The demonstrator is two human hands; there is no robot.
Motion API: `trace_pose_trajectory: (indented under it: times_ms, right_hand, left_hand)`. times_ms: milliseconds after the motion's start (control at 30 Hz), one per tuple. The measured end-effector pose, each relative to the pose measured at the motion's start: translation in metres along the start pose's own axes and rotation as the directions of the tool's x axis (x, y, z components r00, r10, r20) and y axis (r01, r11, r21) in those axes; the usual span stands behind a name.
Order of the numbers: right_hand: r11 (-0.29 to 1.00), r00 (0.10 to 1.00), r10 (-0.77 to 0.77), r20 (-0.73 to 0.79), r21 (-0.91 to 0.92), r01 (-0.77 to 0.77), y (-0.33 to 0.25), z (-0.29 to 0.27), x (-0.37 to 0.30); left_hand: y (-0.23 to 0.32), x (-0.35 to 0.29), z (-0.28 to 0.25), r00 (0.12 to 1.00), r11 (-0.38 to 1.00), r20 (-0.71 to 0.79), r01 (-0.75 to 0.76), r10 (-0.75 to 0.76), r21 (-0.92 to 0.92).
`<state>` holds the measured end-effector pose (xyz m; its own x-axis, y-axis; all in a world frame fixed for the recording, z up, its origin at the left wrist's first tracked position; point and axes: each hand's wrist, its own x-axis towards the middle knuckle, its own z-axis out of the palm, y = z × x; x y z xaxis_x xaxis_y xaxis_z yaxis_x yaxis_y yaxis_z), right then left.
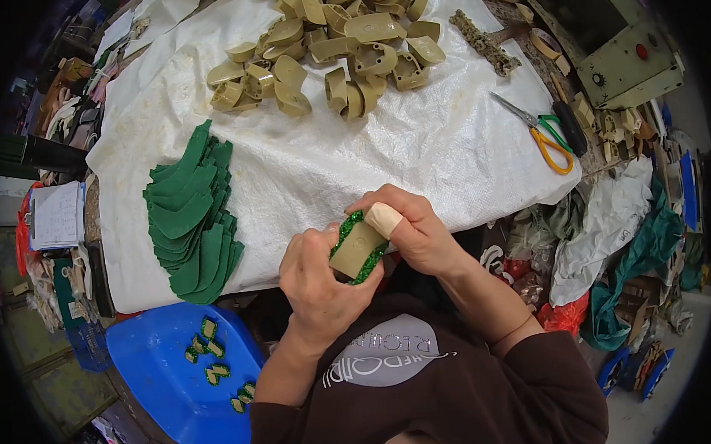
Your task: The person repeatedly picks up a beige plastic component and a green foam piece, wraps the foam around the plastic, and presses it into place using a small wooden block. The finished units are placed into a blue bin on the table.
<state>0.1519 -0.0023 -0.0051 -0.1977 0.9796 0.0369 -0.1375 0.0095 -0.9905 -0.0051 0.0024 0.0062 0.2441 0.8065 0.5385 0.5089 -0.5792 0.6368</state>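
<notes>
Held heel: a tan heel sits between both hands above the desk's near edge, around its middle, broad tan face up; a glittery green band runs along its sides.
Left hand: the fingers close around the heel's left and near sides; the left hand appears to steady it.
Right hand: the fingers of the right hand are drawn in narrow on its far right side, the thumb, in a pale cover, pressing at the band.
Done: in the blue tub, below the desk's near left corner, lie small groups of banded heels, which look finished.
In progress: the band already follows much of the held heel, so this one seems well along; whether it is fixed all round cannot be told, as the fingers hide parts.
Left to do: a big pile of bare heels lies by the desk's far edge, and a thick stack of green pieces toward its left edge. By that measure, most of the work seems to remain.
Sheet: white, it covers most of the desk.
Scissors: they lie near the desk's right edge, out of both hands.
</notes>
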Motion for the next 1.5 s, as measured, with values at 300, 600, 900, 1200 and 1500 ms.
trace_pose_trajectory:
  times_ms: [300, 600, 900, 1200, 1500]
  right_hand:
    - [0.695, 0.993, 0.116, 0.027, 0.712, -0.1, 0.008, 0.018, 0.001]
    - [0.993, 0.988, 0.017, -0.155, 0.12, 0.002, 0.012, 0.027, 0.001]
    - [0.985, 0.987, -0.154, -0.05, -0.09, 0.149, 0.012, 0.04, 0.002]
    - [0.882, 0.914, -0.27, 0.303, -0.303, 0.361, -0.007, 0.034, 0.06]
    - [0.459, 0.827, -0.439, 0.351, -0.704, 0.542, -0.003, 0.092, 0.112]
  left_hand:
    - [0.0, -0.003, 0.007, 0.996, 0.993, -0.075, 0.055, -0.048, 0.103]
    - [-0.001, -0.001, 0.005, 0.992, 0.967, -0.123, -0.005, 0.037, 0.254]
    - [-0.012, -0.002, -0.006, 0.968, 0.991, -0.241, -0.034, 0.065, 0.132]
    - [-0.08, -0.092, -0.099, 0.847, 0.945, -0.493, 0.299, -0.198, 0.134]
    - [-0.157, -0.208, -0.144, 0.491, 0.436, -0.731, 0.852, -0.474, 0.29]
